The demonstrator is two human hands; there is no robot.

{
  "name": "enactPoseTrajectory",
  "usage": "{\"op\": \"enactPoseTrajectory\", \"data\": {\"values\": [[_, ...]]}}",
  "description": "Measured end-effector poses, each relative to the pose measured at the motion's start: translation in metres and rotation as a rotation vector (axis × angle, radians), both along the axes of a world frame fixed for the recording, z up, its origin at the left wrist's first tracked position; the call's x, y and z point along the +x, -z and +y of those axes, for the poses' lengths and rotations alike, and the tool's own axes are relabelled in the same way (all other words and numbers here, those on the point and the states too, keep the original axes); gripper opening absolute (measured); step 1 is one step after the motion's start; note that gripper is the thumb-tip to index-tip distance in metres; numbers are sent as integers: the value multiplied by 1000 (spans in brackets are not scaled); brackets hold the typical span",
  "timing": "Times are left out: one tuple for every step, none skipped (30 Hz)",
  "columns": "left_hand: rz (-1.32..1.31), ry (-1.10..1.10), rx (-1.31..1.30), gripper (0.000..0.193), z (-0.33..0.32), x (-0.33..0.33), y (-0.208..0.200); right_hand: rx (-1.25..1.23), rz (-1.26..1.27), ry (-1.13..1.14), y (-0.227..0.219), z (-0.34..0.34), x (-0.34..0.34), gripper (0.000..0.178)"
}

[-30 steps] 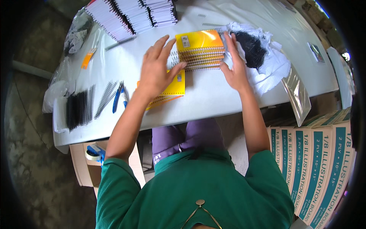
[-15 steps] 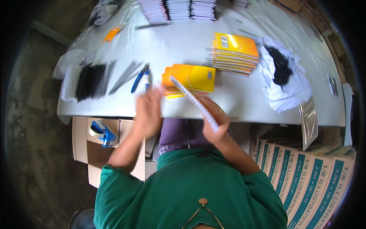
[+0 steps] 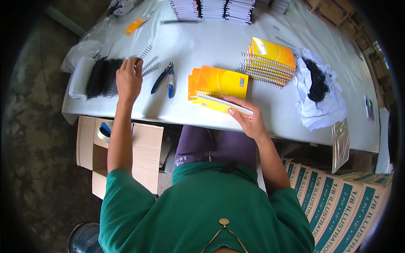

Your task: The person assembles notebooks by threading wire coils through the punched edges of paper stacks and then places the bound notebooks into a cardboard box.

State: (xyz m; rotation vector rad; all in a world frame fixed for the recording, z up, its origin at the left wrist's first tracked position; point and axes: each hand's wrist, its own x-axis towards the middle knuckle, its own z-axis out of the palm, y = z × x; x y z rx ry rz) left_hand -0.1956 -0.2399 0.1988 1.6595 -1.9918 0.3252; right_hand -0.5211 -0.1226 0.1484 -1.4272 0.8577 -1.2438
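Note:
At the left of the table, my left hand (image 3: pixel 129 82) has its fingers closed at a dark spiral binding coil (image 3: pixel 145 51), beside the row of black coils (image 3: pixel 103 78). The fingertips partly hide the grip. My right hand (image 3: pixel 249 120) holds a yellow-covered notebook (image 3: pixel 215 105) at its right end, thumb on the near side, with its white page edges turned up. Just behind it lies a fanned stack of orange-yellow covered notebooks (image 3: pixel 223 80) with punched holes along the near edge. Loose coils (image 3: pixel 151 67) lie right of my left hand.
Blue-handled cutting pliers (image 3: pixel 160 79) and a blue pen-like tool (image 3: pixel 171 84) lie mid-table. Spiral-bound yellow notebooks (image 3: pixel 272 57) are piled at right, beside black clippings (image 3: pixel 316 80) on crumpled white cloth (image 3: pixel 325 111). More notebooks (image 3: pixel 213 9) stand behind. An open carton (image 3: pixel 147 143) sits below.
My left hand has moved left and away from me, from beside the notebook to the coils. The notebook in my right hand has swung from steeply slanted to nearly level.

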Motion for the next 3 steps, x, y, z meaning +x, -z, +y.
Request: {"op": "enactPoseTrajectory", "data": {"values": [[199,110,92,26,10,-13,-4,13,41,-15,5,0,-4,30],[396,215,179,30,26,-27,-6,21,78,-34,8,0,-4,31],[395,214,181,30,26,-26,-6,-1,38,-14,10,-1,-2,32]]}}
